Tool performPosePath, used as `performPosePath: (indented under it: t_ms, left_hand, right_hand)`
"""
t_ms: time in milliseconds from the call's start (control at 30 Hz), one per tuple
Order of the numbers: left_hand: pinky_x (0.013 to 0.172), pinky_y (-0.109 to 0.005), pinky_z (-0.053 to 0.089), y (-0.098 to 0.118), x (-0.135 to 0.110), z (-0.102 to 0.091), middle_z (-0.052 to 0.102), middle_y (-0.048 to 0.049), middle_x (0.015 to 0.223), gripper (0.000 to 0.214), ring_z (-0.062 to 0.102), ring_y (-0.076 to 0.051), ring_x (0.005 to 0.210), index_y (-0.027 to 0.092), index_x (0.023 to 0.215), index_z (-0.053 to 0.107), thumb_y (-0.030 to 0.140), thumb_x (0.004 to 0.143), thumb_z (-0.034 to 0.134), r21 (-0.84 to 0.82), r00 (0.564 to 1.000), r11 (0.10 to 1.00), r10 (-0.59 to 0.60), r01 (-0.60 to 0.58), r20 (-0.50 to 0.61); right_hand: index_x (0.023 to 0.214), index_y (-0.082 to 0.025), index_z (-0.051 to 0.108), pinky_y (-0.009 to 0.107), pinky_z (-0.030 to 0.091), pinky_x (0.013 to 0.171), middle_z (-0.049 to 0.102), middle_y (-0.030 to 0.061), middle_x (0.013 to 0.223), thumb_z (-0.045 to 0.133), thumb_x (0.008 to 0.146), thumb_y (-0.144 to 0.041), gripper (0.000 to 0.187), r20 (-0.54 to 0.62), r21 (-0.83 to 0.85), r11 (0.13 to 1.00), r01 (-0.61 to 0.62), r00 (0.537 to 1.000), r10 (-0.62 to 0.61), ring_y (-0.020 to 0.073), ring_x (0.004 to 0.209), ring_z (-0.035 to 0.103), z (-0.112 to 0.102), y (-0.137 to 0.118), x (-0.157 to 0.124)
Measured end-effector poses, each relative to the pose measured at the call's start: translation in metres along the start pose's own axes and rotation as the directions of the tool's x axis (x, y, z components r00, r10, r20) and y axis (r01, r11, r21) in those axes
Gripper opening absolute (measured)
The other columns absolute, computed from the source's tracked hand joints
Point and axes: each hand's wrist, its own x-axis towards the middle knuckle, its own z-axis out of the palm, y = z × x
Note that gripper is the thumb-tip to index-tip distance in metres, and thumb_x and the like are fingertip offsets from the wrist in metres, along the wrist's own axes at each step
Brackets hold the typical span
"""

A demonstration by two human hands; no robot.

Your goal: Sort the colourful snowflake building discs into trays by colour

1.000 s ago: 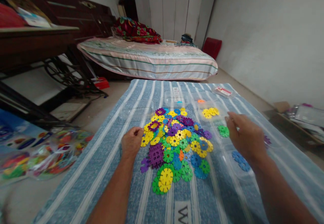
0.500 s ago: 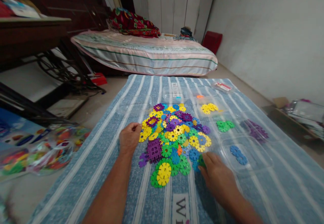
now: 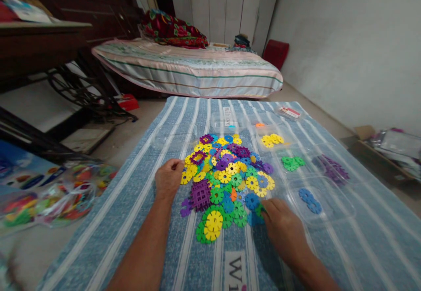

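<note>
Two bare hands work the near edge of a heap of plastic discs [image 3: 226,181] on a blue striped cloth [image 3: 329,256]. The right hand [image 3: 283,227], fingers bent, has its tips on a green disc [image 3: 259,210] at the heap's near-right corner, tho I can't tell if it's gripped or just touched, & the left hand [image 3: 168,179] sits loosely clenched vs. the heap's left edge, prob. to brace it. Just beyond, right of the heap, clear tubs [image 3: 342,214] keep colours apart, w/ blue discs [image 3: 309,199], green discs [image 3: 292,163], purple pieces [image 3: 332,170] & yellow discs [image 3: 271,140], all seemingly close enough for a short reach; far back lies a bed [image 3: 197,69].
</note>
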Motion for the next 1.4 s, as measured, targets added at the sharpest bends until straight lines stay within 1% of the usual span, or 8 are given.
performPosePath:
  t_ms: [300,433,500,600,700,833,1100,1400]
  left_hand:
    - [0.067,-0.024,0.045,0.001,0.000,0.000,0.070,-0.0011,0.076,0.029,0.062,-0.016,0.069,0.020,0.078,0.068,0.042,0.073,0.050,0.021,1.000,1.000,0.008,-0.008,-0.006]
    - [0.066,-0.024,0.045,0.001,0.000,0.000,0.069,-0.0011,0.074,0.029,0.062,-0.016,0.069,0.019,0.077,0.068,0.042,0.073,0.049,0.021,1.000,1.000,0.021,-0.021,-0.010]
    - [0.065,-0.024,0.045,0.001,-0.001,0.000,0.069,-0.0009,0.073,0.030,0.061,-0.016,0.068,0.019,0.077,0.067,0.042,0.074,0.049,0.010,1.000,1.000,0.021,-0.021,-0.006]
    - [0.064,-0.024,0.045,0.000,-0.001,0.000,0.069,-0.0009,0.073,0.030,0.061,-0.015,0.067,0.019,0.077,0.067,0.042,0.073,0.049,0.005,1.000,1.000,0.015,-0.015,-0.006]
    - [0.064,-0.024,0.045,-0.001,0.000,0.000,0.068,-0.0006,0.072,0.029,0.061,-0.015,0.067,0.019,0.077,0.068,0.041,0.073,0.049,0.013,1.000,1.000,0.010,-0.010,-0.008]
    - [0.064,-0.024,0.045,-0.002,0.001,0.001,0.068,-0.0005,0.072,0.030,0.061,-0.015,0.067,0.019,0.077,0.068,0.042,0.073,0.049,0.016,1.000,1.000,0.016,-0.016,-0.008]
    - [0.064,-0.024,0.045,-0.001,0.001,0.000,0.070,-0.0014,0.074,0.030,0.062,-0.016,0.067,0.020,0.077,0.068,0.043,0.073,0.049,-0.005,1.000,1.000,0.020,-0.020,-0.004]
    - [0.066,-0.024,0.046,0.002,0.000,-0.001,0.070,-0.0006,0.074,0.027,0.062,-0.016,0.069,0.020,0.076,0.067,0.041,0.073,0.050,-0.005,1.000,1.000,0.009,-0.009,-0.002]
  right_hand:
    - [0.075,-0.020,0.062,0.022,0.043,0.062,0.060,0.0004,0.070,0.043,0.091,-0.019,0.025,-0.186,0.182,0.975,0.127,0.978,-0.093,0.0118,0.066,0.057,-0.038,0.011,0.026]
    - [0.082,-0.017,0.065,0.029,0.046,0.075,0.066,0.0061,0.079,0.049,0.089,-0.022,0.017,-0.508,-0.085,0.996,0.029,0.859,-0.068,0.0172,0.078,0.060,-0.066,0.038,0.056]
    - [0.087,-0.015,0.065,0.032,0.047,0.079,0.067,0.0085,0.084,0.052,0.087,-0.023,0.015,-0.578,-0.137,0.990,-0.020,0.813,-0.064,0.0196,0.083,0.060,-0.070,0.043,0.061]
    - [0.088,-0.016,0.064,0.030,0.048,0.079,0.067,0.0073,0.086,0.050,0.088,-0.021,0.014,-0.443,-0.027,0.993,0.116,0.889,-0.116,0.0178,0.083,0.061,-0.057,0.031,0.051]
    - [0.091,-0.018,0.063,0.029,0.050,0.076,0.066,0.0054,0.089,0.050,0.087,-0.018,0.014,-0.143,0.115,0.981,0.154,0.980,-0.137,0.0170,0.083,0.060,-0.032,0.006,0.030]
    - [0.101,-0.016,0.062,0.038,0.047,0.088,0.063,0.0104,0.105,0.059,0.081,-0.018,0.021,0.063,0.036,0.998,0.056,0.996,-0.058,0.0251,0.103,0.056,-0.008,-0.016,0.015]
    - [0.093,-0.017,0.061,0.041,0.045,0.089,0.061,0.0108,0.101,0.061,0.078,-0.020,0.015,0.090,0.016,1.000,-0.026,0.996,0.025,0.0274,0.105,0.052,0.002,-0.020,0.021]
    - [0.076,-0.019,0.058,0.031,0.049,0.076,0.062,0.0056,0.085,0.048,0.086,-0.017,0.014,-0.104,0.228,0.971,0.072,0.993,-0.049,0.0178,0.084,0.058,-0.008,-0.018,0.015]
